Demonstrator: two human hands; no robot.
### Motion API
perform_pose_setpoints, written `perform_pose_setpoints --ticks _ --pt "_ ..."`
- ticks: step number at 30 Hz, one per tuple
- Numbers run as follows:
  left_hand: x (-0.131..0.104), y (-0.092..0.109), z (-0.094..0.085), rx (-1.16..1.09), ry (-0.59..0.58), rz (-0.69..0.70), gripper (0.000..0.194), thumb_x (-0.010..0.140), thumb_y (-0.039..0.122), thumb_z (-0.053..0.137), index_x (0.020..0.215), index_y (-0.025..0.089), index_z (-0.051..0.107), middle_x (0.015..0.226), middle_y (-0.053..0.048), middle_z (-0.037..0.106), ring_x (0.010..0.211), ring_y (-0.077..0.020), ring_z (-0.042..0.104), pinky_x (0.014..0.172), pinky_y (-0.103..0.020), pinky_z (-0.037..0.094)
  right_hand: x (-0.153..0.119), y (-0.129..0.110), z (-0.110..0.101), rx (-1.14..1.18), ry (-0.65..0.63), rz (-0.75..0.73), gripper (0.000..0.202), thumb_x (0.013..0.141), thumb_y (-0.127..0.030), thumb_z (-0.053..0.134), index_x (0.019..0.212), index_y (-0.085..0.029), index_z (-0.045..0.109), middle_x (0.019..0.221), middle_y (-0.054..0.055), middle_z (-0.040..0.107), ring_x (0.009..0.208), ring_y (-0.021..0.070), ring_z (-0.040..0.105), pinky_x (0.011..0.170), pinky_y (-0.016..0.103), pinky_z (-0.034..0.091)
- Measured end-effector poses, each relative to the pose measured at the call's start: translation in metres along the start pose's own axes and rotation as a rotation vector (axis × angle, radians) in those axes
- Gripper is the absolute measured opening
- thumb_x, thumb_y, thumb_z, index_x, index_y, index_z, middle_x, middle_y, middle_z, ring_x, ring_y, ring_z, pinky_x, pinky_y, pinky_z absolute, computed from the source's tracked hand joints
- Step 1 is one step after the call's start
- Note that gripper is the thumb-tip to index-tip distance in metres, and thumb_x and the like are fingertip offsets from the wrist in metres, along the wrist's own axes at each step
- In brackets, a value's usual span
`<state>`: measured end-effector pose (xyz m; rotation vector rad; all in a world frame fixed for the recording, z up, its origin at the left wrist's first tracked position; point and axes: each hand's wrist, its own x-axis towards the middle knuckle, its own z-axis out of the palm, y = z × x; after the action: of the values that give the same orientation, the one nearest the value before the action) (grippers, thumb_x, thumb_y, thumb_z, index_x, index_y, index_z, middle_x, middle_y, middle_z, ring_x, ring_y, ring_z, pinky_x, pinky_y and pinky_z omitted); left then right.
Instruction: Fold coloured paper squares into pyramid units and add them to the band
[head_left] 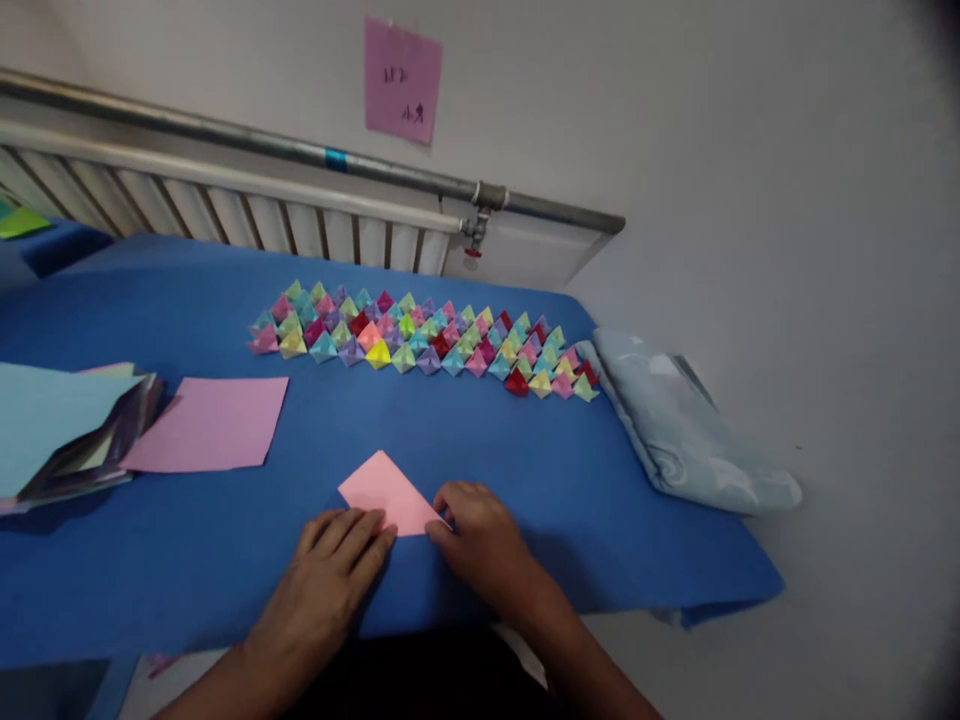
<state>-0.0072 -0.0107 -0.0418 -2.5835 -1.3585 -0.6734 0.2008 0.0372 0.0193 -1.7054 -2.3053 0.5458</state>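
Note:
A folded sheet of pink paper (390, 490) lies on the blue-covered table in front of me, with a pointed corner toward the right. My left hand (330, 565) rests with its fingers stretched out over the paper's lower left part, covering some of it. At the right corner, my right hand (480, 540) has its thumb and index finger pinched on the paper. Beyond both hands stand rows of small folded paper pieces (427, 335) in many colours, set close together.
A flat pink sheet (217, 422) lies at left, beside a stack of coloured paper (60, 430). A folded grey-blue cloth (690, 420) sits on the table's right edge. A radiator (247, 210) and a metal pipe (247, 128) run behind the blue tablecloth (180, 570). A pink note (403, 80) hangs on the wall.

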Motion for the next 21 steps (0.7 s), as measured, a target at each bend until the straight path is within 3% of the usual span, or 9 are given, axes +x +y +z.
perform_pose_setpoints --ticks 6,12,16,21 --pt "0.003 -0.003 -0.015 -0.039 -0.064 0.003 0.042 0.092 0.004 0.042 0.125 0.018 0.064 0.126 -0.015 0.066 0.115 -0.0284 0.057 0.095 -0.044 0.041 -0.001 -0.009 -0.007 0.095 -0.03 -0.021 0.012 0.081 -0.007 0.055 0.078 -0.018 0.059 0.083 0.003 0.064 0.082 0.0162 0.054 0.077 0.028 0.037" --pt "0.005 -0.002 -0.02 -0.052 -0.069 0.005 0.036 0.094 0.006 0.044 0.123 0.016 0.064 0.126 -0.015 0.066 0.114 -0.0301 0.057 0.092 -0.046 0.043 -0.002 -0.015 -0.011 0.191 -0.129 0.093 0.016 0.08 -0.007 0.055 0.091 -0.017 0.06 0.077 0.001 0.064 0.073 0.0147 0.054 0.068 0.026 0.035" --pt "0.014 0.001 -0.024 -0.075 -0.003 0.014 0.024 0.095 0.013 0.05 0.112 0.013 0.067 0.115 -0.014 0.07 0.107 -0.0284 0.06 0.091 -0.044 0.043 -0.003 -0.015 -0.01 0.253 -0.146 0.099 0.028 0.078 -0.005 0.053 0.1 -0.019 0.061 0.071 -0.002 0.063 0.065 0.0132 0.053 0.061 0.025 0.032" --pt "0.028 0.003 -0.022 -0.109 0.091 0.019 0.015 0.093 0.025 0.056 0.096 0.015 0.067 0.101 -0.009 0.073 0.093 -0.0243 0.064 0.088 -0.041 0.044 -0.004 -0.015 -0.008 0.421 -0.161 0.139 0.027 0.072 -0.002 0.049 0.089 -0.02 0.058 0.061 -0.006 0.058 0.055 0.0106 0.05 0.056 0.023 0.032"
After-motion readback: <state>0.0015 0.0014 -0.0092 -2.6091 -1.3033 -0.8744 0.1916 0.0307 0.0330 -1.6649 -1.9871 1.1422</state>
